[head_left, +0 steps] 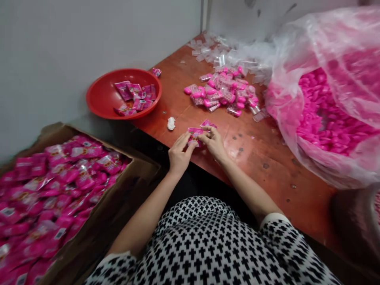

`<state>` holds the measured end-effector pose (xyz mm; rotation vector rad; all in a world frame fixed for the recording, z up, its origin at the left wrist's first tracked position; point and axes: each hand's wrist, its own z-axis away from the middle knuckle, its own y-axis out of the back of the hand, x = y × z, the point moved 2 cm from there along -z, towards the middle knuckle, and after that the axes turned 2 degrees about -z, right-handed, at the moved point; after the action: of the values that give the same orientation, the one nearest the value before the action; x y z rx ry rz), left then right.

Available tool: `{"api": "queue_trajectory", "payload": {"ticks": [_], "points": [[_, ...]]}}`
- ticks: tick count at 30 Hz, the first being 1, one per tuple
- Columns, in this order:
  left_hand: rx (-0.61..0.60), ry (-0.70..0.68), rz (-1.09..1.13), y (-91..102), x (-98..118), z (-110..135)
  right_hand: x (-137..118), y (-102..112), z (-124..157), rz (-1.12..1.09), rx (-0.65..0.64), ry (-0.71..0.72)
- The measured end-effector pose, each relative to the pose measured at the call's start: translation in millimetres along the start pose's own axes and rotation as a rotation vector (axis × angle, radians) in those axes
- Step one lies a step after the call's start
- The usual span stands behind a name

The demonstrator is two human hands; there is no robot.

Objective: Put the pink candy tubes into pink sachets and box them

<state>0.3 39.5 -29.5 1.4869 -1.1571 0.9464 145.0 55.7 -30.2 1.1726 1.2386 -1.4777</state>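
Observation:
Between my hands is a small pink printed packet (195, 133), held over the front edge of the table. My left hand (179, 153) grips its left side between thumb and fingers. On the right side, my right hand (214, 143) pinches the same packet. Just behind my right fingers another pink packet (208, 123) lies on the table, partly hidden. A crumpled white lump (171, 123) rests a little to the left. Farther back sits a heap of small clear tubes with pink caps (222, 91), filled with pale pink pieces.
A red bowl (102, 95) with several pink packets stands at the table's left edge. Below it is a cardboard box (130, 168) full of pink packets. Clear empty tubes (219, 59) lie at the back. A plastic bag (285, 103) of pink parts and a dark bucket (353, 221) occupy the right.

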Motion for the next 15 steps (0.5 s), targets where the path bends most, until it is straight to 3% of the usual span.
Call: {"api": "queue_trajectory", "payload": {"ticks": [2, 5, 9, 11, 15], "points": [[-0.029, 0.209, 0.208, 2.0, 2.3, 1.7, -5.8, 2.3, 0.6, 0.013, -0.073, -0.014], [-0.196, 0.486, 0.447, -1.3, 3.8, 3.4, -13.2, 5.9, 5.8, 0.086, -0.196, -0.036], [-0.215, 0.616, 0.510, -4.6, 5.6, 6.2, -22.2, 16.8, 5.8, 0.325, -0.288, -0.004], [-0.200, 0.643, 0.494, -6.5, 5.2, 8.5, -30.3, 29.5, -6.6, 0.579, -0.236, 0.071], [-0.194, 0.702, 0.502, -13.0, 3.2, 15.2, -48.0, 63.8, -54.0, 1.195, 0.109, 0.180]]}}
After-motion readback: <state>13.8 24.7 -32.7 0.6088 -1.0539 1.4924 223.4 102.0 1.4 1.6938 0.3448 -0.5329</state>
